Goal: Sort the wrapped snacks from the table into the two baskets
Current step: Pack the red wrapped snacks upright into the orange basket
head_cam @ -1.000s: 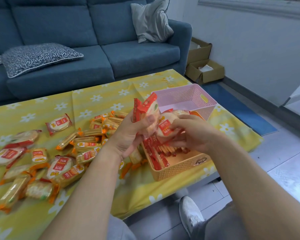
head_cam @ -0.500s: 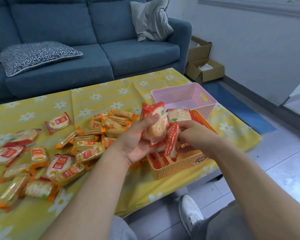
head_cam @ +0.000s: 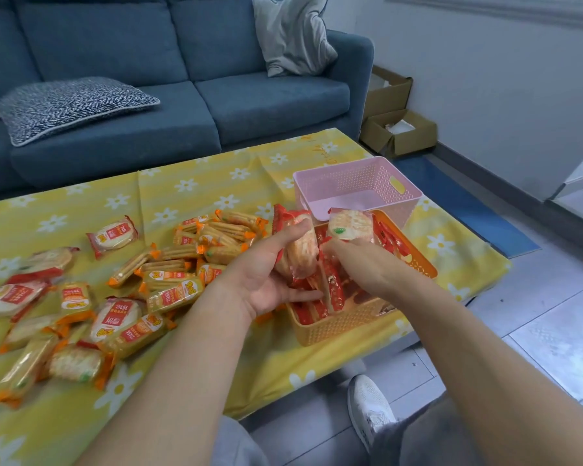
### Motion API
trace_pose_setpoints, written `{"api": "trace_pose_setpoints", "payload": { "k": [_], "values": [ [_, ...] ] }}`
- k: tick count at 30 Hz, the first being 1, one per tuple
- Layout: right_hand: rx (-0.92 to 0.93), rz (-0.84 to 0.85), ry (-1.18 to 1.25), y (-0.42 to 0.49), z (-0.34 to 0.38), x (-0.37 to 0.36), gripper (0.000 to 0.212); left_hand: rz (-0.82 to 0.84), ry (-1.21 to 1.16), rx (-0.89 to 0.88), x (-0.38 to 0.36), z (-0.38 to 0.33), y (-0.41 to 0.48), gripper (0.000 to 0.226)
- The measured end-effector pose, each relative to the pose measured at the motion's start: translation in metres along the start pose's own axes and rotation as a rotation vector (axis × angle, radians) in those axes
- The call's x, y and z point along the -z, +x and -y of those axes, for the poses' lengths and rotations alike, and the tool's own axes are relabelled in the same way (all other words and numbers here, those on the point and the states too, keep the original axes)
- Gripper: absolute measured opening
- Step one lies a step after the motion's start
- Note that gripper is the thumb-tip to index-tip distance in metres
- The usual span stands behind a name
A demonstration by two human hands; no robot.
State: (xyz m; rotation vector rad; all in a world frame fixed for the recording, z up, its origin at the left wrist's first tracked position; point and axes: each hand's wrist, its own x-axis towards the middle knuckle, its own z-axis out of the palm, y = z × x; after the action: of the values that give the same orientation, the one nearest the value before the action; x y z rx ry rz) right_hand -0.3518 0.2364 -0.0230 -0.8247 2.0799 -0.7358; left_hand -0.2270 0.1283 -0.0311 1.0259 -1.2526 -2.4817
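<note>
Worktop's [head_cam: 216, 183] right edge: left hand [head_cam: 266, 280] grips red cracker packs [head_cam: 300, 250], right hand [head_cam: 360, 264] pinches round cracker pack [head_cam: 350, 225] over orange basket [head_cam: 334, 326]; likely light, brittle, so hold by the seams.

Yellow snack wrapper [head_cam: 175, 294] — "151C" (other print illegible)

Glossy plastic snack wrappers [head_cam: 169, 295], perforated plastic baskets [head_cam: 337, 326], matt cloth sofa [head_cam: 189, 92].

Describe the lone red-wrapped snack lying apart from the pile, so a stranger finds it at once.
Start at the yellow flowered tablecloth in front of the blue sofa. Left of the orange-wrapped heap, towards the sofa, lies the red-wrapped round snack. Unlike the clustered packets nearby, it has bare cloth all around it.
</note>
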Motion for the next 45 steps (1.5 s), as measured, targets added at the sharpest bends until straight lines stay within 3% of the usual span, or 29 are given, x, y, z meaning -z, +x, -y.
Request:
{"api": "trace_pose_setpoints", "payload": {
  "k": [3, 8, 12, 15, 18, 20, 22, 24, 27, 30, 37, 42, 45],
  "values": [
    [0.082, 0.063, -0.168, 0.000, -0.002, -0.004, 0.041, -0.074, 0.017, -0.031, 0.003, -0.006, -0.003, 0.051],
    [0.140, -0.088, -0.320, 0.005, 0.000, -0.002, 0.041, -0.147, -0.064, -0.145, 0.015, -0.011, -0.002, 0.061],
    [0.081, 0.049, -0.457, 0.021, 0.000, -0.016, 0.041, -0.117, -0.026, -0.166, 0.015, -0.009, 0.003, 0.058],
    [0.076, 0.162, -0.553, 0.027, -0.002, -0.027, 0.039, -0.100, 0.024, -0.178, 0.015, -0.008, 0.005, 0.068],
    [0.088, 0.067, -0.521, 0.022, -0.002, -0.012, 0.034, -0.113, 0.151, -0.286, 0.014, -0.006, 0.006, 0.066],
    [0.149, -0.184, -0.414, 0.012, 0.003, 0.003, 0.028, -0.153, 0.312, -0.422, 0.012, -0.005, 0.008, 0.071],
    [0.190, -0.273, 0.058, 0.003, 0.010, 0.012, 0.029, -0.132, 0.475, -0.552, 0.010, -0.001, 0.012, 0.078],
    [0.143, -0.111, 0.497, -0.002, 0.016, 0.013, 0.037, -0.061, 0.643, -0.623, 0.008, 0.004, 0.016, 0.088],
    [0.152, 0.032, 0.553, 0.004, 0.010, 0.016, 0.033, 0.014, 0.819, -0.624, 0.004, 0.008, 0.019, 0.094],
    [0.140, 0.095, 0.680, 0.005, -0.001, 0.030, 0.021, 0.008, 0.684, -0.631, 0.009, 0.003, 0.017, 0.091],
    [0.144, 0.015, 0.632, -0.001, -0.017, 0.054, 0.031, -0.155, 0.256, -0.459, 0.012, -0.007, 0.010, 0.052],
    [0.139, 0.010, 0.843, -0.001, -0.007, 0.035, 0.026, 0.130, 0.006, -0.185, 0.000, -0.006, -0.005, 0.031],
    [0.112, -0.178, 0.501, 0.001, -0.007, 0.025, 0.023, 0.135, -0.001, -0.156, -0.004, -0.005, -0.007, 0.033]
  ]
}}
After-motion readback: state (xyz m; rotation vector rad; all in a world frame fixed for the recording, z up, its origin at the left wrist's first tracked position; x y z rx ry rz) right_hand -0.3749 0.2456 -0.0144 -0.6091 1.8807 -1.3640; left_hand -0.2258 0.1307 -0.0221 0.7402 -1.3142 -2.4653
